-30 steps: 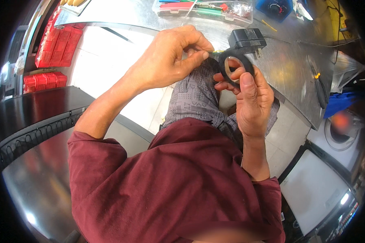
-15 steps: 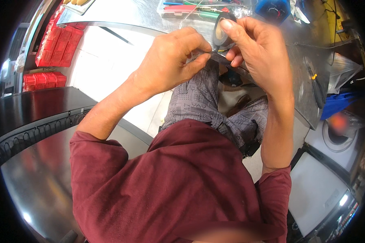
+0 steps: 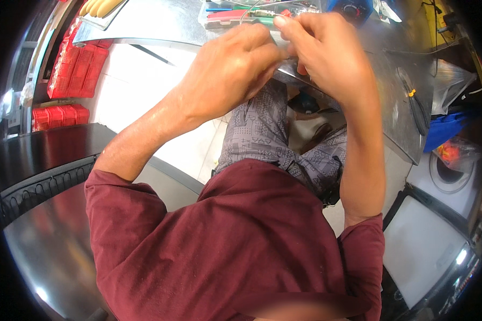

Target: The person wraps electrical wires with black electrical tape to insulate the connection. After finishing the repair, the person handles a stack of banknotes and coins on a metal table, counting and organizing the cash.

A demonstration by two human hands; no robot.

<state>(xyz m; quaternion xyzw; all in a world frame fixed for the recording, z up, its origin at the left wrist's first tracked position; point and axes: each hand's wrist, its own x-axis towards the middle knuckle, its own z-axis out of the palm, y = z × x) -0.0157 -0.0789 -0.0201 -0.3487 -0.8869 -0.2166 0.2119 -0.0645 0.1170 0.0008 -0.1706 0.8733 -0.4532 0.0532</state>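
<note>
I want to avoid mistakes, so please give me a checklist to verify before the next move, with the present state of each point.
1. Left hand and right hand close together: ok.
2. Clear view of what is between the fingers: not ok, the hands hide it.
3. Firm grip: cannot tell, for the same reason.
4. Maroon sleeves away from the hands: ok, they end near the elbows.
5. Pliers apart from the hands: ok, they lie on the metal table to the right.

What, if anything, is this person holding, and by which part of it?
That cannot be told: the bare left hand and bare right hand are close together, fingers curled, hiding anything that may be between them.
</note>
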